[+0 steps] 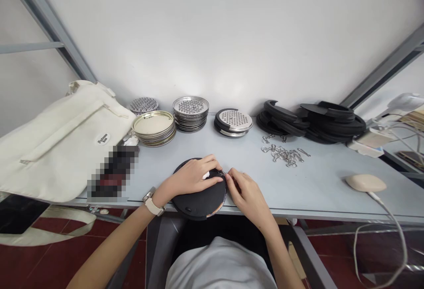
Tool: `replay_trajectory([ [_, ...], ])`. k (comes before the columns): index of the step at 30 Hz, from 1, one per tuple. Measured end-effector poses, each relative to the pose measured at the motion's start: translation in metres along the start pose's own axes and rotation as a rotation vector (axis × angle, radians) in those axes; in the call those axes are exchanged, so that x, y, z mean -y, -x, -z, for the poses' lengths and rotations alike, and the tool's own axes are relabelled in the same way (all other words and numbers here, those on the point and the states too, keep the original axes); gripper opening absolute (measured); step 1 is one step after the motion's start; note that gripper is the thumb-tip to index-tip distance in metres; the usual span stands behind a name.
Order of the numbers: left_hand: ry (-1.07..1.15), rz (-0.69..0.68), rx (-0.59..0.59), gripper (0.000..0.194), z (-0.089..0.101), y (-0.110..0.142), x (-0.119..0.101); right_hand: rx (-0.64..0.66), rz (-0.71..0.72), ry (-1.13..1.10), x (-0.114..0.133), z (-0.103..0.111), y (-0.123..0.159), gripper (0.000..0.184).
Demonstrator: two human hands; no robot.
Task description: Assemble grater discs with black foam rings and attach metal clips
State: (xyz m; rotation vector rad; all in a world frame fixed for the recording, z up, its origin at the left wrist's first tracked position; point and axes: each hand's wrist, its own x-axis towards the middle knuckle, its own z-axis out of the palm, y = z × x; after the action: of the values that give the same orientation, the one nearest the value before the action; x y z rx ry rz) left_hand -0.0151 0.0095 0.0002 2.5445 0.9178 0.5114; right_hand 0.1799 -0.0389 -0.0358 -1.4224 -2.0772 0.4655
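A round black case (202, 196) lies flat at the table's front edge, its front slightly overhanging. At its lower right, a strip of shiny metal rim shows. My left hand (195, 176) is across the top of the case, with fingers and thumb curled toward its right rim. A small white piece (206, 175) shows under those fingers. Between my two hands, at the rim, is a small metal wire clip (221, 173), partly hidden. My right hand (244, 192) is closed, its thumb and fingers pinched on the clip beside the case.
Behind are stacks of gold lids (154, 123), metal grater discs (191, 108), a half-covered grater (235, 120) and black covers (331, 121). Loose wire clips (283, 154) lie to the right, near a corded cream device (366, 182). A cream bag (66, 138) covers the left.
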Motion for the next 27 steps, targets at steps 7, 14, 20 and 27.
replay_trajectory([
  [7, 0.0, -0.005, 0.009, 0.023, 0.0, -0.0001, 0.0004, -0.008, 0.0, -0.007, 0.0005, -0.0004, -0.0004, 0.023],
  [14, 0.004, -0.003, 0.012, 0.023, 0.0, -0.0003, 0.0004, 0.005, -0.017, -0.033, 0.0006, 0.0005, 0.0, 0.024],
  [20, 0.01, 0.004, 0.014, 0.023, 0.001, -0.0007, -0.0004, -0.004, -0.028, -0.059, 0.0, 0.0002, 0.0, 0.024],
  [27, 0.018, 0.007, 0.009, 0.023, 0.0007, -0.0007, -0.0009, -0.018, -0.04, -0.075, -0.001, 0.0007, 0.0008, 0.024],
])
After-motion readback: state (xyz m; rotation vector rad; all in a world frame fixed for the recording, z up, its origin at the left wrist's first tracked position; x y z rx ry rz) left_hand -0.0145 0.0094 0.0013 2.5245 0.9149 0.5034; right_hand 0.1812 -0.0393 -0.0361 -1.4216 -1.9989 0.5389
